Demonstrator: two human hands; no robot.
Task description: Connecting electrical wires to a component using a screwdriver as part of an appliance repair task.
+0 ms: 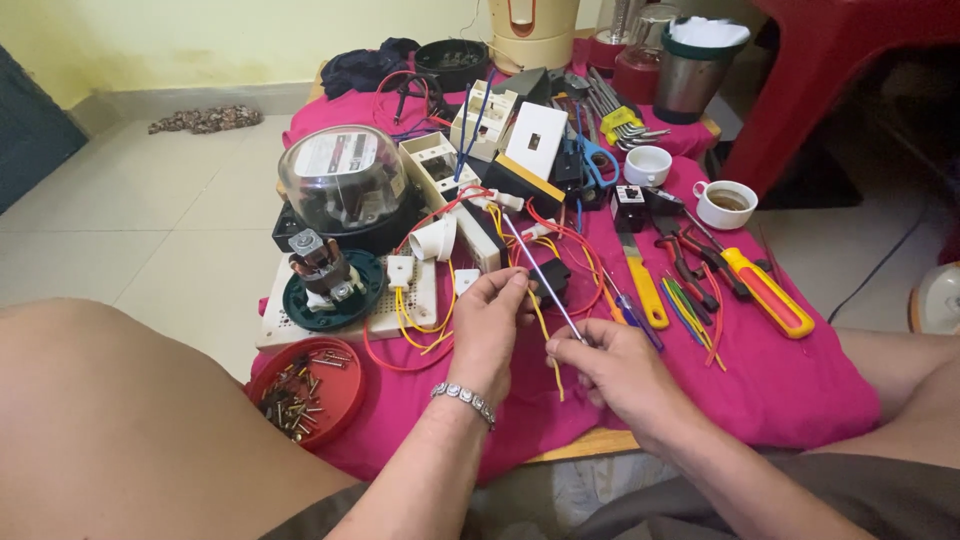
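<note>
My left hand (490, 325), with a silver bracelet on its wrist, pinches a thin wire end above the pink cloth. My right hand (610, 370) grips a slim silver tool (540, 280) that slants up and to the left, its tip near a small white connector (508, 200). Red and yellow wires (560, 250) tangle under and around both hands. Just beyond the left hand's fingers lies a small black block (553, 275).
A pink cloth (800, 380) covers a low table. On it stand a domed meter (345, 185), a white perforated board (400, 305), a red lid of screws (305, 390), screwdrivers (765, 290), scissors (598, 160) and two cups (725, 203). My knees flank the table.
</note>
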